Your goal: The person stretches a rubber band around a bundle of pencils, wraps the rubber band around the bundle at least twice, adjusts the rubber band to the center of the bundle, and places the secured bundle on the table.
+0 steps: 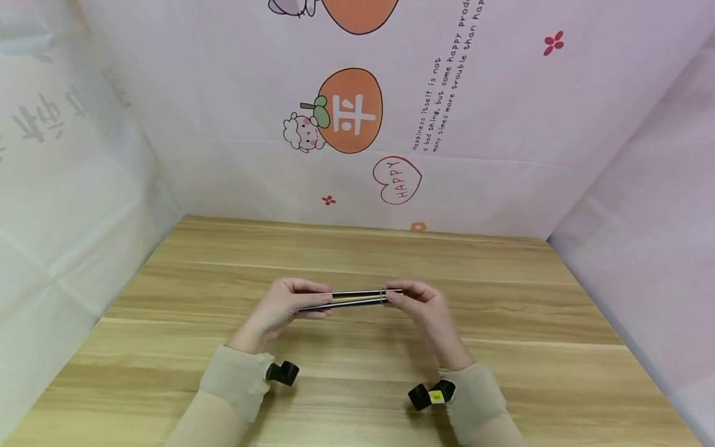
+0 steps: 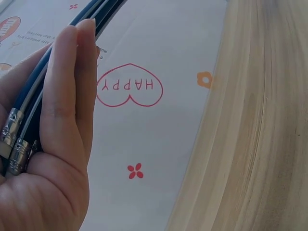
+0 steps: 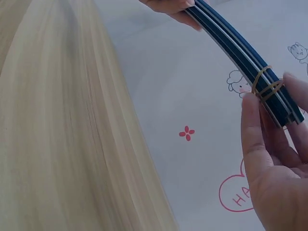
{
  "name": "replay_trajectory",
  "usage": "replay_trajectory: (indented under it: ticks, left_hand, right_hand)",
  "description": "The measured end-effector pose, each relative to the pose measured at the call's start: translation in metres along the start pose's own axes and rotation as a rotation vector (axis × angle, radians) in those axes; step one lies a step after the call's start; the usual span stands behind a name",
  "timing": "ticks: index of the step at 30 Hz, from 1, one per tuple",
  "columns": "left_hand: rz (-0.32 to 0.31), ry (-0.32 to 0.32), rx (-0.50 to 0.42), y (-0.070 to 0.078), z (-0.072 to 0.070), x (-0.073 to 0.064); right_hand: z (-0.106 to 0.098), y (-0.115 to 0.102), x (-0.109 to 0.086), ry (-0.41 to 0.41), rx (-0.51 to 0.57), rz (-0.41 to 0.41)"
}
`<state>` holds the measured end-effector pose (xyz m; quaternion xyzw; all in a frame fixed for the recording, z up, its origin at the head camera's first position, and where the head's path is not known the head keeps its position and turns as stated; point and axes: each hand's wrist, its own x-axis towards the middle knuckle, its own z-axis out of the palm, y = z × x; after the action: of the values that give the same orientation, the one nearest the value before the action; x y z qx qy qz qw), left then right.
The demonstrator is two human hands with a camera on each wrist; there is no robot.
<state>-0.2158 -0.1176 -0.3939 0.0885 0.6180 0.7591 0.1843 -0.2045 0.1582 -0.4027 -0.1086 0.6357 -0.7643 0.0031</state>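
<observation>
A bundle of dark blue pencils (image 1: pixel 357 297) with silvery stripes is held level above the table between both hands. My left hand (image 1: pixel 279 307) grips the bundle's left end, thumb on the near side and fingers behind. Metal ferrules (image 2: pixel 19 154) show by that palm in the left wrist view. A thin tan rubber band (image 3: pixel 267 89) loops round the bundle close to its right end. My right hand (image 1: pixel 427 307) pinches the band there, fingertips on either side of the pencils. Part of the band is hidden behind those fingertips.
The wooden table (image 1: pixel 357 254) extends under both forearms. A printed white cloth (image 1: pixel 475 192) rises behind it, with more cloth at the left and right sides. A black wrist camera (image 1: pixel 283 372) sits on the left cuff, another black camera (image 1: pixel 421 396) on the right.
</observation>
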Motion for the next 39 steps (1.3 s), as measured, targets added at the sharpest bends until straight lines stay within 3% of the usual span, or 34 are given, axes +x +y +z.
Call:
replay_trajectory:
  ticks: [8,11,17,24,33,39]
  left_hand:
    - [-0.007,0.005,0.059,0.001,0.000,-0.001]
    - [-0.014,-0.015,0.076,-0.001,0.003,-0.001]
    - [-0.018,-0.023,0.070,-0.002,0.008,-0.001]
    - [-0.019,-0.022,0.081,-0.001,0.009,0.000]
    - [0.012,-0.002,0.022,0.000,0.007,0.000]
    - [0.040,-0.007,0.020,0.000,0.010,-0.001]
  right_hand:
    - [0.005,0.000,-0.001,-0.069,-0.225,0.092]
    - [0.010,0.001,-0.002,-0.111,-0.263,0.117]
    - [0.015,0.000,-0.003,-0.120,-0.258,0.141]
    - [0.005,-0.004,-0.002,-0.134,-0.222,0.102]
    - [-0.004,-0.009,-0.002,-0.052,-0.134,0.103]
    - [-0.001,-0.007,-0.002,-0.050,-0.116,0.093]
